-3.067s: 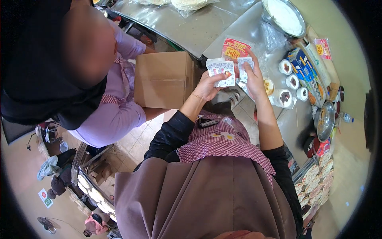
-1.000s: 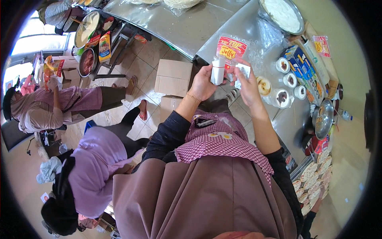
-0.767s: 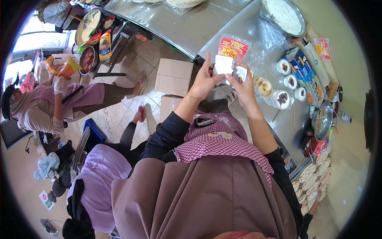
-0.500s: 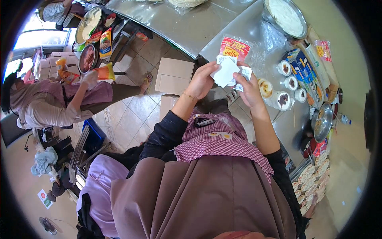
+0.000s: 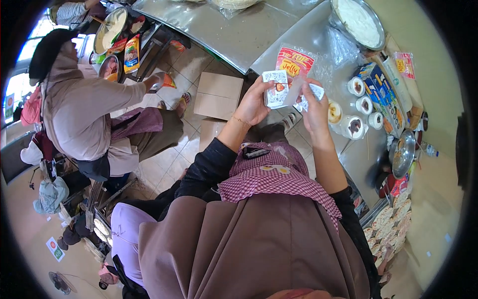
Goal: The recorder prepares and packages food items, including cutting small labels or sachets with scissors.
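Steel table (image 5: 239, 35) spans the top, its edge just past my hands; red pouch (image 5: 294, 62) lies on it beyond them; cups (image 5: 356, 107) crowd the right, carton (image 5: 216, 97) and tiled floor lie open to the left. Since half a second back the co-worker (image 5: 84, 114) has straightened up at far left; no crowding now. White sachet (image 5: 275, 89) has turned upright in my left hand (image 5: 254, 102), fingers closed round it; right hand (image 5: 313, 107) pinches a smaller packet (image 5: 311, 94) just beside; both held above the table edge.
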Demonstrator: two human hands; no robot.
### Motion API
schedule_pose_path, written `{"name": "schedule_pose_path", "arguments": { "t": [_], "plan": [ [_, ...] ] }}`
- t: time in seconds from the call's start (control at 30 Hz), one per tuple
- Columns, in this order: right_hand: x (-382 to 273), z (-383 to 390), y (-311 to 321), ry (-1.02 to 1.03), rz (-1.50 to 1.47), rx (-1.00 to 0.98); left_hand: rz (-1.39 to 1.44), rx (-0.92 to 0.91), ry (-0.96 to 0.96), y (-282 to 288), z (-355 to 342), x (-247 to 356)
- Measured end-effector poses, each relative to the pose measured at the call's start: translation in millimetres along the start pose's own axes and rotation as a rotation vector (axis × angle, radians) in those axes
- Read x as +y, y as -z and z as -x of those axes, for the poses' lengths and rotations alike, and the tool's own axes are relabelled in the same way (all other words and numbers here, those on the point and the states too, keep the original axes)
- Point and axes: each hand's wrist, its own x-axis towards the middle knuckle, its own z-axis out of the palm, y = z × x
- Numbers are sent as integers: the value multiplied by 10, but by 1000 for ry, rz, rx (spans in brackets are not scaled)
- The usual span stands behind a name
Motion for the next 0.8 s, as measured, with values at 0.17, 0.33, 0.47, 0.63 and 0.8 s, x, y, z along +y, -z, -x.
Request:
{"name": "schedule_pose_path", "arguments": {
  "t": [0.17, 0.33, 0.47, 0.63, 0.8],
  "plan": [
    [-315, 30, -68, 249, -108, -224, 38, -47, 12, 49, 39, 43],
    [-471, 47, -87, 473, 239, -368, 91, -41, -32, 32, 69, 57],
    [-507, 78, -89, 545, 598, -422, 14, -4, -52, -35, 95, 140],
    [-361, 30, -77, 468, 590, -305, -101, 36, -174, -55, 54, 124],
    [-180, 75, -320, 52, -270, -74, 13, 164, -196, -132, 8, 11]
  ]
}}
